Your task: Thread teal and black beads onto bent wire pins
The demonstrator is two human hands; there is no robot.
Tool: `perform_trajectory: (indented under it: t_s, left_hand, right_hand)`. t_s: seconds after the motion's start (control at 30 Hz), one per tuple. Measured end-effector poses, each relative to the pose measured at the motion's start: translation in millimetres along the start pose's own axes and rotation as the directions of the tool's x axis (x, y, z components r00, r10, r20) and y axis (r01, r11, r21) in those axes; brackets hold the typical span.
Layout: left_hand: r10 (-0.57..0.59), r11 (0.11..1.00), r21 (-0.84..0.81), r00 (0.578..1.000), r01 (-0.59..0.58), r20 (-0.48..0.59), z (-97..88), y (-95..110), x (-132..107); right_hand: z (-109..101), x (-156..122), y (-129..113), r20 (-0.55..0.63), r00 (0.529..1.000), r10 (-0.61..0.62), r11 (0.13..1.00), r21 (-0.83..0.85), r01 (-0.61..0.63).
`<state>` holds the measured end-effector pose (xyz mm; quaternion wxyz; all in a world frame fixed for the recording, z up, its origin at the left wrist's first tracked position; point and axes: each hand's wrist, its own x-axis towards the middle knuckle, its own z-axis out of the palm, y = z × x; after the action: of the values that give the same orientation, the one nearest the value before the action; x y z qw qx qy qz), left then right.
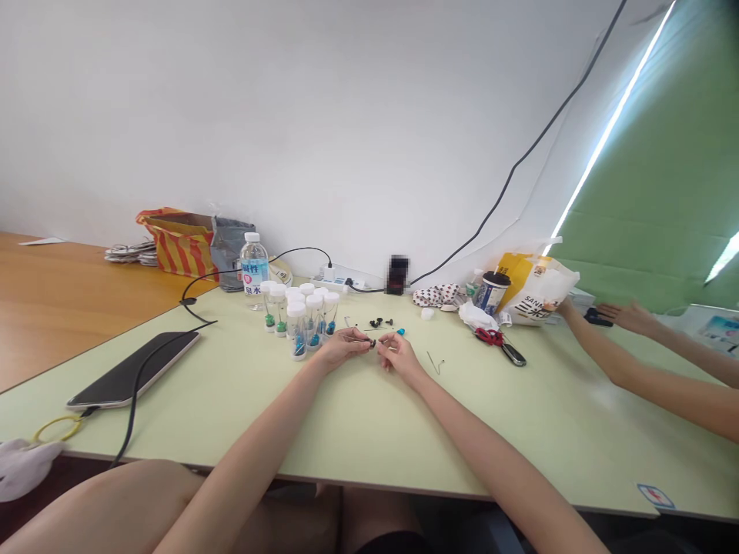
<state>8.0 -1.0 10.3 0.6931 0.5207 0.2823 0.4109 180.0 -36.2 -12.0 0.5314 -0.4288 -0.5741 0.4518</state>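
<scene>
My left hand [342,348] is closed, pinching a small black part [372,344] between thumb and fingertips. Just to its right, my right hand [398,355] is also closed, its fingertips at or beside the same part; whether it grips anything is too small to make out. Several small black pieces [379,322] lie on the table just beyond the hands. A small blue piece [400,332] shows behind my right fingers. Left of my left hand stand several clear vials [297,331] with white caps, holding blue or green pieces. Thin metal pins [434,363] lie right of my right hand.
A water bottle [255,269] and striped bag [183,242] stand at the back left; a phone [135,369] with a cable lies at left. Red-handled scissors [489,336], a dark cup [493,292] and a yellow-white bag [534,288] are at right, near another person's arms [635,369].
</scene>
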Motion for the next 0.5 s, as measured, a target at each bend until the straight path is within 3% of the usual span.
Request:
perform_trajectory:
  t_s: [0.2,0.5]
  left_hand:
    - [-0.006,1.000,-0.008,0.999,0.007,0.034,-2.4,-0.7,0.4]
    - [-0.025,0.999,0.034,0.997,0.023,0.067,-4.4,-2.3,0.5]
  right_hand:
    - [-0.5,0.8,0.6,0.039,0.999,0.027,0.999,-0.022,-0.026]
    - [1.2,0.9,-0.6,-0.034,0.999,0.025,0.999,-0.040,-0.027]
